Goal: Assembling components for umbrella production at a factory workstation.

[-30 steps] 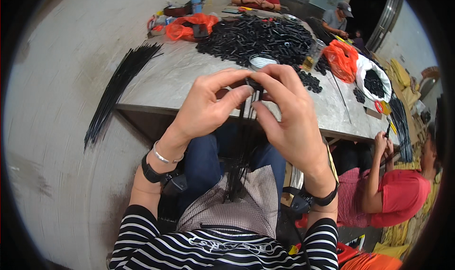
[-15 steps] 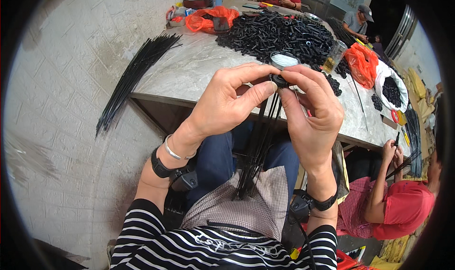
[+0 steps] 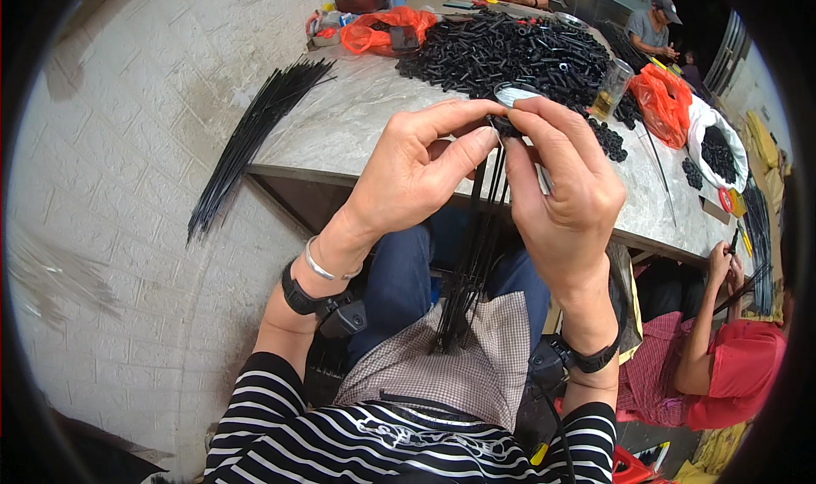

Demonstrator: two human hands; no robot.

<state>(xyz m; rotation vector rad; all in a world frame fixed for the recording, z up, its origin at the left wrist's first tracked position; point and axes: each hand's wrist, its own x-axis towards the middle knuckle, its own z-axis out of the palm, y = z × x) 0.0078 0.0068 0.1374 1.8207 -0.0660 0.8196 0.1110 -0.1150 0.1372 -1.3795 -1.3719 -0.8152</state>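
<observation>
Above my lap, my left hand (image 3: 406,169) and my right hand (image 3: 565,191) meet at the fingertips around a small round black plastic hub (image 3: 507,127). Thumb and index finger of each hand pinch it from its two sides, and the fingers partly cover it. Thin black rods (image 3: 476,263) hang below the hub, and their lower ends rest on the checked cloth (image 3: 399,378) over my lap. Just beyond my fingertips, a round dish holding white strands (image 3: 516,95) stands on the table, partly hidden by my hands.
Black tubular parts (image 3: 510,55) form a big pile on the grey table (image 3: 357,118). Loose rods (image 3: 255,144) overhang its left edge. A glass jar (image 3: 610,91), an orange bag (image 3: 661,101) and a white sack (image 3: 738,174) stand rightward. A co-worker in red (image 3: 735,373) sits close right.
The hub has tilted so that less of its round face shows between my fingers. The whole scene has shifted slightly rightward in view. Both hands keep their pinch.
</observation>
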